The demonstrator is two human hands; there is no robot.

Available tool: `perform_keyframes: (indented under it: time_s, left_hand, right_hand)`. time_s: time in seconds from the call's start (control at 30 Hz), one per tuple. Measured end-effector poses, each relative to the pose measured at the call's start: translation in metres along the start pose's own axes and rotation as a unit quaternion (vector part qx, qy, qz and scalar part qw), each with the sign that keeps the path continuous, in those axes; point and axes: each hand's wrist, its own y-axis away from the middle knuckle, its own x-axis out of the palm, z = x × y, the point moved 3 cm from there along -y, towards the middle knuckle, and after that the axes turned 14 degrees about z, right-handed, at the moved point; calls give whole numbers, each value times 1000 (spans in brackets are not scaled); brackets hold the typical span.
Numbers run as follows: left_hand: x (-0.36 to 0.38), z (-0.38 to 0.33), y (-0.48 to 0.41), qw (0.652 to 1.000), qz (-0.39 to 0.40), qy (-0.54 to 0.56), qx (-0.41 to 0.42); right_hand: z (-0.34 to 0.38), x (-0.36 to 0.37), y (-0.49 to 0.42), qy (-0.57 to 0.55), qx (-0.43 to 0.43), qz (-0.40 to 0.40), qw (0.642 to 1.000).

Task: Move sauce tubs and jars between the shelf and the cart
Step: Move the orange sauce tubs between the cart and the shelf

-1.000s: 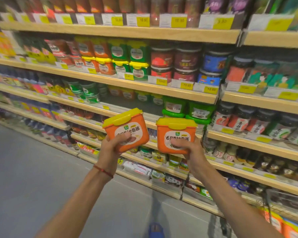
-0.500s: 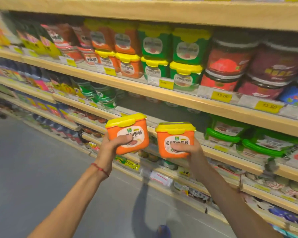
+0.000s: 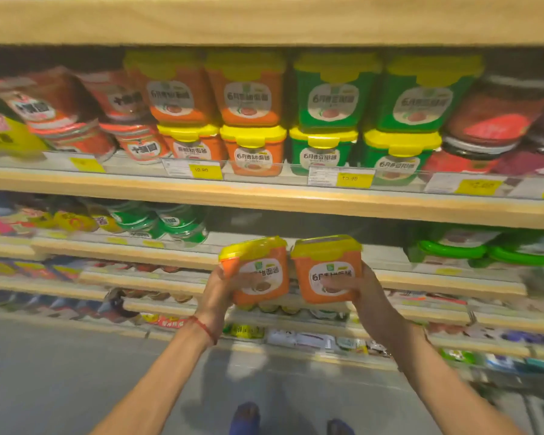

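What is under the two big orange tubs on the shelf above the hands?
Two smaller orange tubs with yellow lids, one under each big orange tub. A yellow price tag covers the left one's base; anything behind is hidden.

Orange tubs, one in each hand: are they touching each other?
Cannot tell. Head view: the lids of the left tub and right tub nearly meet, bodies apart below, but blur hides any contact.

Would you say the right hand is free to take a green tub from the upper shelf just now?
Probably not: the right hand grips an orange tub, though nothing blocks the way to the green tubs.
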Motion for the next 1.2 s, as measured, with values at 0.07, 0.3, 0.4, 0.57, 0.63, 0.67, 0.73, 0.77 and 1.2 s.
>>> perform_keyframes:
  time_s: [0.07,0.3,0.4,0.57,0.63,0.67,0.73,0.77,1.2]
  left_hand:
    - [-15,-2,-5,999,39,6,-26]
    - [-52,-21,-11,994,100,-24,-36]
    - [-63,-24,-15,994,95,-42,-35]
    - [-70,-17,-17,991,109,-59,-50]
    - [-70,-10,-18,992,103,-58,-42]
    - [-71,-8,-20,993,100,-62,-32]
    - [-71,-7,-28,993,97,-67,-6]
    - [-71,-8,-33,993,98,-66,6]
    - [-81,-20,-90,992,27,-115,52]
  right_hand:
    - [-4,17,2,-19,-14,-10,1000]
    - [-21,56,1,-55,-18,-90,994]
    - [-22,61,1,-47,-24,-93,994]
    - [-25,62,-1,-40,-37,-77,996]
    - [-30,60,-4,-42,-45,-79,995]
    - [-32,59,-7,-39,-50,-79,995]
    - [-36,56,-12,-31,-63,-79,994]
    - [-37,55,-14,-29,-69,-78,994]
    - [-41,42,-59,28,-87,-98,991]
